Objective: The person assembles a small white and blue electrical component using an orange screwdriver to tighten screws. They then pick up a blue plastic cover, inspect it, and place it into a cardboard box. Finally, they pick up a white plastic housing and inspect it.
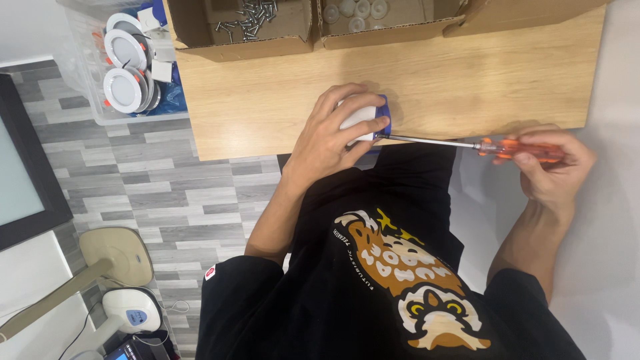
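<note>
Clear plastic forms the bin (87,80) at the far left, standing on the grey plank floor (167,193) and holding round white downlight fittings (123,90) with orange spring clips. Beside it is the pale wooden table (467,87), with open cardboard boxes along its far edge: one box (233,37) holds loose metal screws (250,19), the next box (380,30) round white discs (353,10). At the table's near edge the left hand (330,137) is curled over a small white block with a blue base (365,120), fingers wrapped across its top and thumb at its side, pinning it to the wood. Most of the block is hidden under the hand; only a white face and a blue corner show. The tip of a screwdriver (480,145) meets that blue corner. The tool has a thin bright steel shaft and a translucent orange handle, and it lies nearly level along the table's near edge, its long axis running left to right, tip toward the block and handle away from it. The right hand (553,163), just off the table's edge, is closed around the orange handle, fingers folded over it. Below, the person wears a black shirt (373,280) with a printed owl.
</note>
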